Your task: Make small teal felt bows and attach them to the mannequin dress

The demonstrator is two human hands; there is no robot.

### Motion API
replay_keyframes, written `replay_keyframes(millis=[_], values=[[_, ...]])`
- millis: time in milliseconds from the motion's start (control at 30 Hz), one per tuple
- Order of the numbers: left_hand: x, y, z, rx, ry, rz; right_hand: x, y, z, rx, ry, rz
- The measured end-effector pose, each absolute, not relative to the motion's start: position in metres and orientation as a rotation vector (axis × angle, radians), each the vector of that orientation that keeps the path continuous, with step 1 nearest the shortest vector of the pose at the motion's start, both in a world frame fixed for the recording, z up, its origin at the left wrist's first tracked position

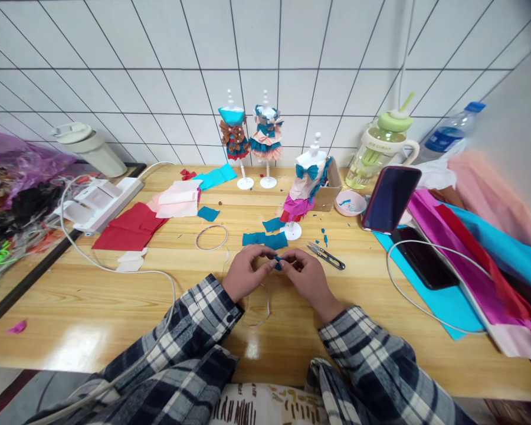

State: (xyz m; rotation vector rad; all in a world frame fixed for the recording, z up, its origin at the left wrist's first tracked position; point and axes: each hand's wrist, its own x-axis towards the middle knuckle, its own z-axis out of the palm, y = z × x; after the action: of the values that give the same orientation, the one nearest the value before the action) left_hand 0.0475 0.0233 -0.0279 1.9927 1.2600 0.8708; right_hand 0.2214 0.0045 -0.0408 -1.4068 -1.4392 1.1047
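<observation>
My left hand (pixel 249 271) and my right hand (pixel 308 281) meet over the table, their fingertips pinching a small piece of dark teal crepe paper (pixel 278 262) between them. Most of that piece is hidden by my fingers. Just beyond my hands lie flat teal paper pieces (pixel 265 239). To the right of my right hand rests a pair of thread snips (pixel 326 256). Behind stands a small mannequin (pixel 307 183) with a teal bow and a magenta skirt. A coil of thin wire (pixel 211 237) lies left of my left hand.
Two more dressed mannequins (pixel 233 139) stand near the tiled wall. Red paper (pixel 130 226) and a power strip (pixel 104 203) lie left, with a white cable (pixel 137 271) crossing the table. A propped phone (pixel 392 199), a green-lidded bottle (pixel 380 147) and paper rolls (pixel 464 254) occupy the right.
</observation>
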Motion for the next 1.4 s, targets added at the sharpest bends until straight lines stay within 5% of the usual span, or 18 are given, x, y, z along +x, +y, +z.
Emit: replay_keyframes(millis=[1400], values=[[0.0503,0.0258,-0.0275,1.784,1.22,0.79,0.2265,0.0082,-0.0449,-1.437,-1.474,1.195]])
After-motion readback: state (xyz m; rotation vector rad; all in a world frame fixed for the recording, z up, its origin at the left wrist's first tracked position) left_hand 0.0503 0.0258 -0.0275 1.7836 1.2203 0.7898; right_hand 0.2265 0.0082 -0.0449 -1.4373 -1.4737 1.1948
